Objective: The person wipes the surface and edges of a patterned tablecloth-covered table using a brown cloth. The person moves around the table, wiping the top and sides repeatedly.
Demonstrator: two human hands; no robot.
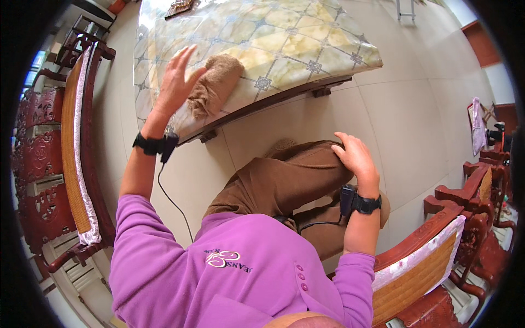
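Observation:
Over the near left part of the table, my left hand (177,80) is raised with its fingers apart, holding nothing. Just right of it, a bunched brown cloth (217,84) lies on the marble-patterned table cover (279,45); whether the hand touches the cloth I cannot tell. My right hand (356,158) is at the knee of my brown trousers (283,180), fingers spread and nothing in them. Each wrist wears a black strap with a small dark device, and a cable runs from each.
A dark brown object (179,8) sits at the table's far left. Carved red wooden benches with woven, pink-edged seat mats stand at left (76,164) and at lower right (418,270). A grey metal frame (406,12) is on the tiled floor at the top right.

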